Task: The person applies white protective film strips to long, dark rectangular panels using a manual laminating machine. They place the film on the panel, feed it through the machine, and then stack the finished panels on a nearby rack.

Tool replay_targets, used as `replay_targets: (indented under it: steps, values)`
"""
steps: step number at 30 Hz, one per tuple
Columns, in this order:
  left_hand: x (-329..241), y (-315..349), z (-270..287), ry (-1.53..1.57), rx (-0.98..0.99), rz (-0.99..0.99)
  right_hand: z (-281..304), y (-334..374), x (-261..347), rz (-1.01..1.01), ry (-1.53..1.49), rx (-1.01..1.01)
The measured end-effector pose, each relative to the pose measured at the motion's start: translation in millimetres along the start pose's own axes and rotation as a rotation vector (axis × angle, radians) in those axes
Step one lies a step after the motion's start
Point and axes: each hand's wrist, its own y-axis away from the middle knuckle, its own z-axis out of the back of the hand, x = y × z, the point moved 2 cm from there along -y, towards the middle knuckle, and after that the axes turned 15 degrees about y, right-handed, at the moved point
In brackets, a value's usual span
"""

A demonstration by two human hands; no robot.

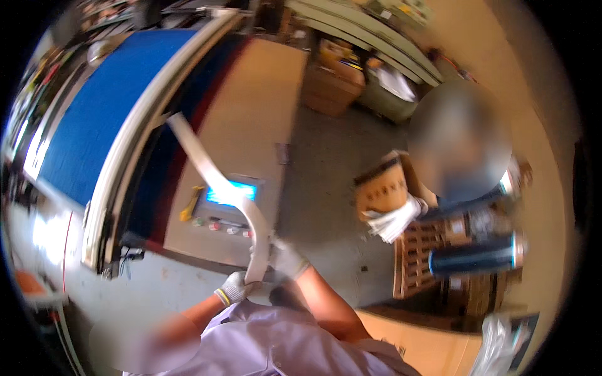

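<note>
White strip [213, 169] (long, curving) is grasped by both gloved hands, left hand [237, 287] below right hand [282, 258].

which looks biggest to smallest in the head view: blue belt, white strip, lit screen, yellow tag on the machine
1. blue belt, by far the largest.
2. white strip, long and narrow, held in both gloved hands: left hand, right hand.
3. lit screen.
4. yellow tag, smallest.
</note>
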Motion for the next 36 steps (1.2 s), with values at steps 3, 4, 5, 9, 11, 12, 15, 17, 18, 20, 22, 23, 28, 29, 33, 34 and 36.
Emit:
replay_targets:
  steps: [3,4,5,9,11,12,15,17,18,20,22,23,28,29,33,34,36]
  values:
    - [-36,-29,-32,-0.039,0.386,-0.093,59,58,15,0.297,0.676,-0.146]
    - [-103,-35,-52,0.297,0.515,-0.102,67,95,42,0.343,0.757,-0.151]
    - [-106,-40,-55,0.437,0.428,-0.044,60,129,58,0.364,0.825,-0.125]
    - [-101,-135,-50,0.553,0.139,-0.568,128,283,85,-0.026,1.253,-0.302]
    - [-132,-172,-98,1.202,0.271,-0.537,209,358,51,-0.147,1.392,-0.365]
    - [-133,-189,-116,1.188,0.135,-0.502,248,393,29,-0.176,1.491,-0.443]
    - [-138,-219,-209,0.97,-0.024,-0.453,366,514,-79,-0.25,1.609,-0.899]
    - [-126,-249,-256,0.902,-0.046,-0.337,430,567,-154,-0.192,1.086,-0.965]
    - [-138,-254,-300,0.85,-0.089,-0.242,459,599,-197,-0.166,0.821,-1.025]
    - [-159,-287,-376,0.775,-0.068,-0.146,497,640,-249,-0.126,0.814,-1.094]
    - [-172,-355,-431,0.767,0.08,-0.153,495,658,-239,-0.1,0.91,-1.149]
    - [-194,-386,-468,0.79,0.177,-0.157,491,661,-221,-0.118,0.885,-1.191]
    - [-284,-601,-597,0.623,0.156,-0.228,531,631,-90,0.502,0.273,-1.427]
    - [-283,-635,-602,0.476,0.027,-0.326,555,622,-58,0.401,0.468,-1.507]
    - [-211,-677,-634,-0.088,-0.017,-0.339,655,589,78,0.149,0.624,-1.621]
    - [-168,-695,-585,-0.262,0.018,-0.329,650,557,142,-0.135,0.587,-1.638]
    - [-137,-660,-608,-0.328,0.19,-0.21,698,564,163,-0.103,0.566,-1.645]
